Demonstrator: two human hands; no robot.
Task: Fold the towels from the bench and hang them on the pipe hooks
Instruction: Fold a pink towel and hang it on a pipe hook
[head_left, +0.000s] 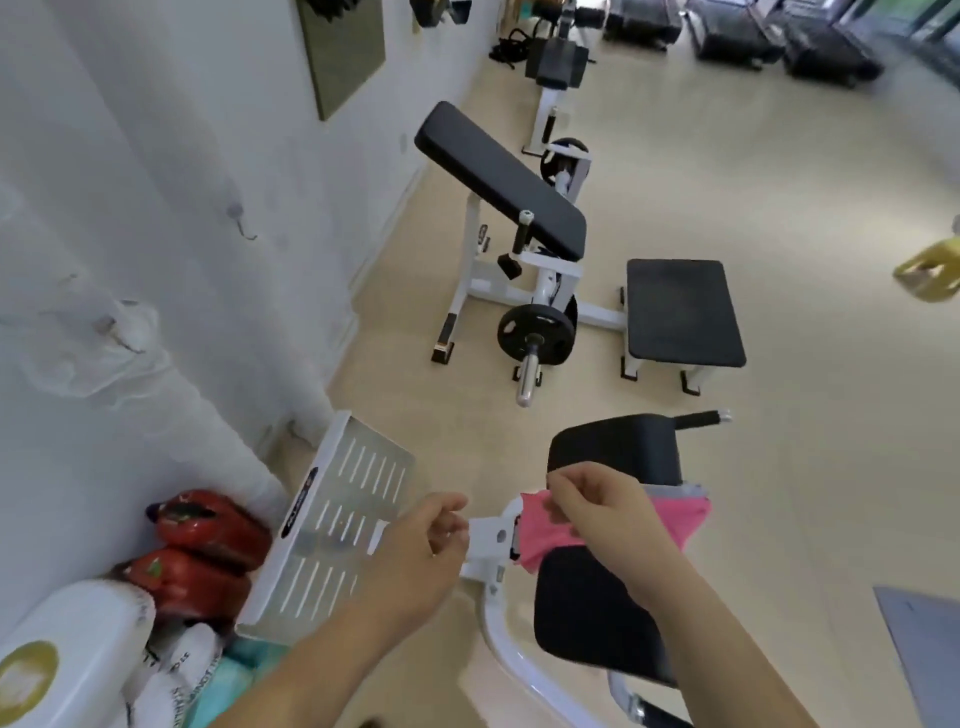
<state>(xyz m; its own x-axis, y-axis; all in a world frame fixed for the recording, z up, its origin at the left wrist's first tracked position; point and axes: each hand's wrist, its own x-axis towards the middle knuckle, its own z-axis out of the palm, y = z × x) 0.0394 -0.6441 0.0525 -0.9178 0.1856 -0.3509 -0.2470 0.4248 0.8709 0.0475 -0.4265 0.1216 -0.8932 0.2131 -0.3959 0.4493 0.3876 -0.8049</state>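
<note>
A pink towel (680, 514) lies across the black padded bench (597, 613) right below me, with a grey towel edge (675, 489) showing just behind it. My right hand (597, 496) pinches the pink towel's left corner. My left hand (421, 545) hovers just left of the bench's white bracket (488, 535), fingers loosely curled and holding nothing. A white wrapped pipe (171, 364) runs down the wall on the left, with a small hook (244, 223) on the wall above it.
A slotted metal footplate (337, 525) stands at lower left beside red bags (208, 525) and white sacks (78, 649). Further off stand an incline bench with a weight plate (535, 332), a low black pad (680, 312), and treadmills at the back.
</note>
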